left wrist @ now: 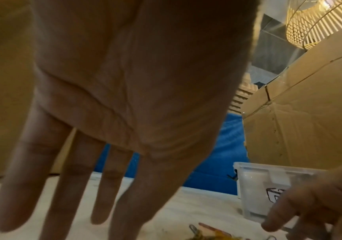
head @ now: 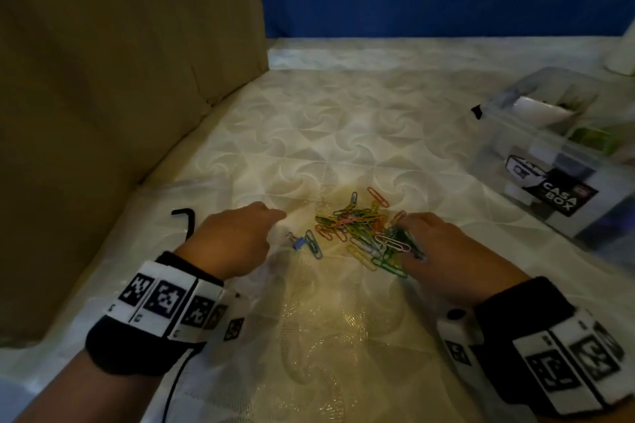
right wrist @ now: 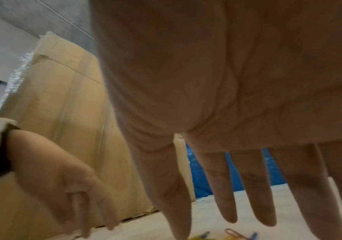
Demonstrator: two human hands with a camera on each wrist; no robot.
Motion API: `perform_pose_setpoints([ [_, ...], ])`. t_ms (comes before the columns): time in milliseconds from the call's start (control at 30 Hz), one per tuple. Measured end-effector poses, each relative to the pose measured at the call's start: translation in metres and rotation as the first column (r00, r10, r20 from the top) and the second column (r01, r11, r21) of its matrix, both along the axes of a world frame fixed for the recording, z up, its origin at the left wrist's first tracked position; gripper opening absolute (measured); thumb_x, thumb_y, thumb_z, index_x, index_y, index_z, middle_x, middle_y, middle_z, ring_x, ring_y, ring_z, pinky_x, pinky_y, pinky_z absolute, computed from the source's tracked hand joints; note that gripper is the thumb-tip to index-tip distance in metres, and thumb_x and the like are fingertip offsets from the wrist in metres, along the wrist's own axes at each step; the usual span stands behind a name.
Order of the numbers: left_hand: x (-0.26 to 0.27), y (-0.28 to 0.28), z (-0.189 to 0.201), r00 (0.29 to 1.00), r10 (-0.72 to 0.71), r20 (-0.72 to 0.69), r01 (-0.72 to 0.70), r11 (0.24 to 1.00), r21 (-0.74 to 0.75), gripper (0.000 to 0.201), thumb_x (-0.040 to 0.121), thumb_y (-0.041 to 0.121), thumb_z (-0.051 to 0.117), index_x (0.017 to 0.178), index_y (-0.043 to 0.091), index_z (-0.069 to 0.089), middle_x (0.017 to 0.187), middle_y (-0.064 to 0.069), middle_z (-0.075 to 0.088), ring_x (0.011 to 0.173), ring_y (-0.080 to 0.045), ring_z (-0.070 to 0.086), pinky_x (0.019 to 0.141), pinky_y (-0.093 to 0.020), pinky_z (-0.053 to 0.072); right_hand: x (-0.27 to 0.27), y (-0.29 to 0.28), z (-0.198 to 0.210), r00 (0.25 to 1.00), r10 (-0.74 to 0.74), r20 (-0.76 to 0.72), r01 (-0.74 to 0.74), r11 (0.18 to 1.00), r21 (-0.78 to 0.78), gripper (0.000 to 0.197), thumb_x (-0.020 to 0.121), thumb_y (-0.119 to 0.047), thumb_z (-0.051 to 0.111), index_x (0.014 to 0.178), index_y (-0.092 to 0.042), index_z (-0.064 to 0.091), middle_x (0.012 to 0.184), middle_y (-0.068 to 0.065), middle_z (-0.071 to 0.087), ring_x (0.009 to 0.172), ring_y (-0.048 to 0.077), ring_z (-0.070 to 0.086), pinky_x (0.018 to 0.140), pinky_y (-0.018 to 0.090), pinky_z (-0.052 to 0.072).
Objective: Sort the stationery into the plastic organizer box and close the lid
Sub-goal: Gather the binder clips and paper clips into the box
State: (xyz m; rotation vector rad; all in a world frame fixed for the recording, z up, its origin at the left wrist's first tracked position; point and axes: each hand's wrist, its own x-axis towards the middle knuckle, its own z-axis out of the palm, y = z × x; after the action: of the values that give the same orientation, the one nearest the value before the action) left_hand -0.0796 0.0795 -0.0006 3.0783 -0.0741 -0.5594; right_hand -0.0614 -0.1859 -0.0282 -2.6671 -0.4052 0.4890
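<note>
Presently both hands, left hand (head: 237, 237) and right hand (head: 443, 251), flank the paper clips (head: 360, 230), fingers straight, holding nothing; gathering them for the organizer box (head: 536, 148) follows.

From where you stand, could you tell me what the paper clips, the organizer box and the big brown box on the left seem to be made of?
paper clips: thin bent wire, apparently with a coloured coating; a few look bare silvery metal.
organizer box: clear, glossy plastic; its contents show through the walls.
brown box: matte corrugated cardboard, judging by its creases and seams.
</note>
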Motion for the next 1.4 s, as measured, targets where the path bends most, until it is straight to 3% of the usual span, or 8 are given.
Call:
perform_pose_setpoints([
  [333,0.027,-0.015,-0.019,0.987,-0.161,0.006,0.161,0.987,0.022,0.009,0.085,0.026,0.059,0.094,0.025,0.059,0.091,0.006,0.046,0.082,-0.016,0.050,0.068,-0.027,0.037,-0.015,0.019,0.007,0.994,0.077,0.071,-0.087,0.985,0.152,0.015,0.089,-0.026,0.055,0.103,-0.022,0.057,0.107,-0.004,0.056,0.096,0.013,0.054,0.084,0.028,0.042],
  [600,0.025,-0.026,-0.003,0.973,-0.197,0.116,0.209,0.973,-0.094,0.020,0.082,0.037,0.061,0.100,0.029,0.056,0.100,0.012,0.059,0.091,-0.013,0.058,0.072,-0.029,0.046,-0.018,0.008,-0.006,1.000,-0.027,-0.005,0.027,0.938,0.345,0.005,0.087,-0.023,0.058,0.086,-0.028,0.058,0.080,-0.012,0.061,0.070,0.000,0.055,0.075,0.027,0.049],
  [833,0.026,-0.079,0.001,0.907,-0.338,0.252,0.417,0.807,-0.419,0.023,0.080,0.040,0.065,0.095,0.030,0.052,0.088,0.012,0.060,0.080,-0.005,0.057,0.072,-0.029,0.051,-0.009,0.016,-0.001,0.930,-0.144,-0.338,0.357,0.569,0.741,0.016,0.095,-0.014,0.054,0.103,-0.001,0.060,0.084,0.020,0.067,0.072,0.024,0.067,0.063,0.025,0.056],
  [1033,0.038,-0.086,0.004,0.885,-0.275,0.376,0.443,0.745,-0.498,0.041,0.084,0.038,0.066,0.119,0.040,0.045,0.105,0.021,0.055,0.087,0.001,0.058,0.075,-0.021,0.052,0.029,-0.015,0.041,0.946,-0.323,-0.015,0.257,0.723,0.641,0.021,0.090,-0.002,0.056,0.078,-0.019,0.058,0.074,0.010,0.067,0.061,0.010,0.066,0.063,0.026,0.056],
  [1133,0.041,-0.075,0.005,0.894,-0.237,0.381,0.406,0.787,-0.464,0.049,0.086,0.041,0.062,0.129,0.041,0.040,0.113,0.024,0.051,0.095,0.001,0.057,0.081,-0.025,0.053,0.092,-0.066,0.081,0.700,-0.652,0.291,0.418,0.705,0.573,0.008,0.086,-0.013,0.058,0.085,-0.013,0.065,0.086,0.012,0.072,0.079,0.026,0.068,0.077,0.037,0.056],
  [1200,0.044,-0.066,0.001,0.904,-0.224,0.364,0.377,0.819,-0.432,0.042,0.087,0.040,0.062,0.126,0.040,0.045,0.111,0.023,0.052,0.095,-0.001,0.057,0.081,-0.027,0.053,0.131,-0.096,0.101,0.577,-0.785,0.223,0.542,0.573,0.614,0.020,0.087,-0.015,0.054,0.100,-0.007,0.067,0.097,0.015,0.072,0.080,0.024,0.069,0.069,0.032,0.059],
  [1300,0.046,-0.051,-0.004,0.917,-0.232,0.324,0.349,0.861,-0.371,0.036,0.087,0.038,0.063,0.121,0.035,0.052,0.112,0.017,0.055,0.094,-0.004,0.059,0.081,-0.029,0.053,0.157,-0.121,0.108,0.644,-0.760,0.081,0.641,0.595,0.485,0.044,0.090,-0.020,0.054,0.132,-0.008,0.051,0.129,0.011,0.059,0.099,0.022,0.066,0.054,0.017,0.055],
  [1400,0.046,-0.034,-0.008,0.947,-0.195,0.254,0.274,0.905,-0.327,0.039,0.084,0.036,0.067,0.120,0.034,0.053,0.110,0.014,0.055,0.089,-0.006,0.058,0.078,-0.024,0.051,0.154,-0.121,0.110,0.677,-0.703,0.217,0.698,0.707,0.115,0.070,0.065,-0.039,0.069,0.129,-0.017,0.052,0.131,0.013,0.055,0.110,0.034,0.059,0.083,0.038,0.057],
])
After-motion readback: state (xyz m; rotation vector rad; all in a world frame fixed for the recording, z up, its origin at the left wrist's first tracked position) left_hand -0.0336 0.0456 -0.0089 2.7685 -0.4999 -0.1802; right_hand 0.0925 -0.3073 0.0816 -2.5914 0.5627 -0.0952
